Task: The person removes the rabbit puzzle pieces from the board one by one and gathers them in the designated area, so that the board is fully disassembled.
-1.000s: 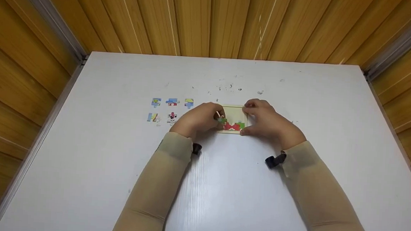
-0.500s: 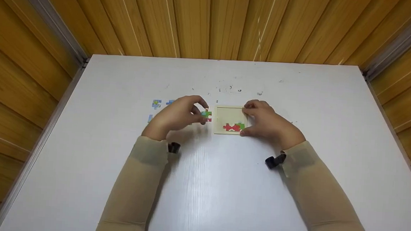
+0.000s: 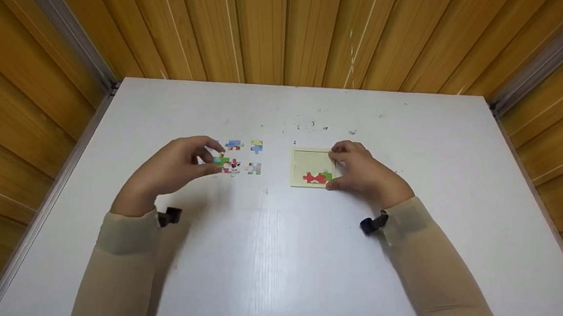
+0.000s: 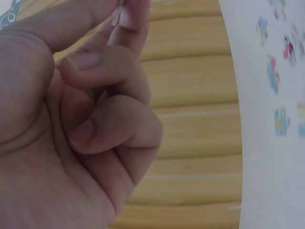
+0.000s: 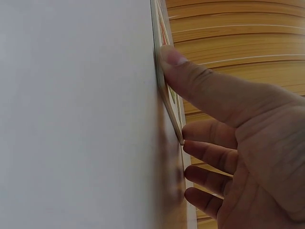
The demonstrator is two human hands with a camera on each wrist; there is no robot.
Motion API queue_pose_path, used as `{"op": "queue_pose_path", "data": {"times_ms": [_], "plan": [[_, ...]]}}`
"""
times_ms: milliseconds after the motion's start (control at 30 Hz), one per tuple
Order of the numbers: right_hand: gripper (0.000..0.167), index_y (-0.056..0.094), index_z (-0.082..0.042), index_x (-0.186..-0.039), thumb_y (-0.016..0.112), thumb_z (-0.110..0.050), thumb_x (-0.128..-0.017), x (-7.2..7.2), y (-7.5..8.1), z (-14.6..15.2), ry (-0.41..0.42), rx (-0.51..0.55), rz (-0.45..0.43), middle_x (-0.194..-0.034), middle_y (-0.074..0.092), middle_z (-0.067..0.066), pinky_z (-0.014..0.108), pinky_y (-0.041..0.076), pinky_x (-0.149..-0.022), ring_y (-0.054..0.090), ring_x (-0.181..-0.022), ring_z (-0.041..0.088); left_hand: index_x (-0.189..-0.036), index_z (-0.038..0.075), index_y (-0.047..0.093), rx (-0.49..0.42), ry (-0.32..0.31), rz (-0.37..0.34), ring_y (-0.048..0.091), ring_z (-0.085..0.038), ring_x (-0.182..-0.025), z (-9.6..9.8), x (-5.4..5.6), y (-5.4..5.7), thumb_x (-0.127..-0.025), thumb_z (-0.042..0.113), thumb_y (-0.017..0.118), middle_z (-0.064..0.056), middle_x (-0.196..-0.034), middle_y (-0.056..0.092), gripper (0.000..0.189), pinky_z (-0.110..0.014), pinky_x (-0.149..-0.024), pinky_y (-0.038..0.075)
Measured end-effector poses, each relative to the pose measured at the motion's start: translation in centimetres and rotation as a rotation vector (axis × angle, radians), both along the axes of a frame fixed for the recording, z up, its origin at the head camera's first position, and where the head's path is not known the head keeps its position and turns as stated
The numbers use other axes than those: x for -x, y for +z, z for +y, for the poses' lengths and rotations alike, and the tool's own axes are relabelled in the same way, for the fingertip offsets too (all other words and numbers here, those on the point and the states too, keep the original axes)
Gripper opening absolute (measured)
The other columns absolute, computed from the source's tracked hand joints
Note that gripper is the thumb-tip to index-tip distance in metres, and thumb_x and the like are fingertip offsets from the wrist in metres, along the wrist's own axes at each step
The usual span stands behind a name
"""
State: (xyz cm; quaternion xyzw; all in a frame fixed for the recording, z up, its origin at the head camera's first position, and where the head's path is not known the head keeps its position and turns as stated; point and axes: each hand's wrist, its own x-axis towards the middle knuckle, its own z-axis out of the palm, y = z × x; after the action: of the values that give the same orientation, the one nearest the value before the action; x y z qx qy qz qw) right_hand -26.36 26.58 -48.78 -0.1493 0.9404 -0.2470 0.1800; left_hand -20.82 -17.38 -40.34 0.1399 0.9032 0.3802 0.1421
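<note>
In the head view my left hand (image 3: pixel 171 166) pinches a green puzzle piece (image 3: pixel 220 160) between thumb and fingers, over the left group of loose pieces. The left wrist view shows only a thin edge of the pinched piece (image 4: pixel 116 16), with the other fingers curled. My right hand (image 3: pixel 361 170) grips the right side of a shallow pale wooden puzzle tray (image 3: pixel 291 166), thumb at its near right corner and fingers at the far one. Red joined pieces (image 3: pixel 314 178) and a green one lie along the tray's near side; the right wrist view shows the tray edge-on (image 5: pixel 170 109).
Loose puzzle pieces lie left of the tray: a blue one (image 3: pixel 234 145), a yellow-and-blue one (image 3: pixel 257 146), a pale one (image 3: pixel 254 168) and one with a cartoon face (image 3: pixel 233 165). The white table (image 3: pixel 275 255) ends at wood-panelled walls (image 3: pixel 260 29).
My left hand has moved left from the tray with the green puzzle piece, ending over the loose pieces. The right hand has stayed at the tray's right side.
</note>
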Motion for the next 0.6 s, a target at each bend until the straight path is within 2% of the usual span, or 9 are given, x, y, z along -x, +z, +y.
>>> {"op": "queue_pose_path", "data": {"times_ms": [133, 267, 433, 600], "plan": [[0.097, 0.051, -0.004, -0.169, 0.099, -0.026, -0.088, 0.0, -0.2, -0.1, -0.007, 0.005, 0.003, -0.178, 0.037, 0.012, 0.059, 0.027, -0.14, 0.026, -0.169, 0.038, -0.139, 0.023, 0.075, 0.007, 0.013, 0.008, 0.059, -0.023, -0.086, -2.4, -1.0, -0.1, -0.105, 0.024, 0.083, -0.004, -0.112, 0.08, 0.035, -0.033, -0.076, 0.05], [0.096, 0.051, -0.004, -0.169, 0.098, -0.027, -0.088, 0.1, -0.2, -0.1, 0.0, 0.004, 0.01, -0.177, 0.038, 0.012, 0.058, 0.027, -0.14, 0.027, -0.169, 0.037, -0.14, 0.023, 0.075, 0.012, 0.017, -0.013, 0.062, -0.024, -0.091, -3.9, -1.2, -0.7, -0.104, 0.024, 0.083, -0.003, -0.111, 0.08, 0.037, -0.034, -0.08, 0.051], [0.097, 0.051, -0.004, -0.168, 0.098, -0.028, -0.088, 0.1, -0.4, -0.2, 0.0, -0.009, 0.015, -0.175, 0.04, 0.012, 0.057, 0.027, -0.14, 0.026, -0.169, 0.037, -0.132, 0.017, 0.076, 0.007, 0.023, -0.092, 0.07, -0.023, -0.101, -5.4, -0.3, -2.5, -0.101, 0.025, 0.087, -0.003, -0.109, 0.085, 0.034, -0.037, -0.086, 0.051], [0.096, 0.052, -0.004, -0.168, 0.1, -0.027, -0.087, 0.2, -0.5, -0.2, -0.009, -0.014, 0.017, -0.174, 0.041, 0.012, 0.056, 0.027, -0.14, 0.027, -0.168, 0.037, -0.125, 0.015, 0.078, 0.054, 0.097, -0.211, 0.07, -0.026, -0.107, -6.0, 1.0, -5.2, -0.098, 0.029, 0.089, -0.005, -0.112, 0.086, 0.032, -0.038, -0.09, 0.05]]}}
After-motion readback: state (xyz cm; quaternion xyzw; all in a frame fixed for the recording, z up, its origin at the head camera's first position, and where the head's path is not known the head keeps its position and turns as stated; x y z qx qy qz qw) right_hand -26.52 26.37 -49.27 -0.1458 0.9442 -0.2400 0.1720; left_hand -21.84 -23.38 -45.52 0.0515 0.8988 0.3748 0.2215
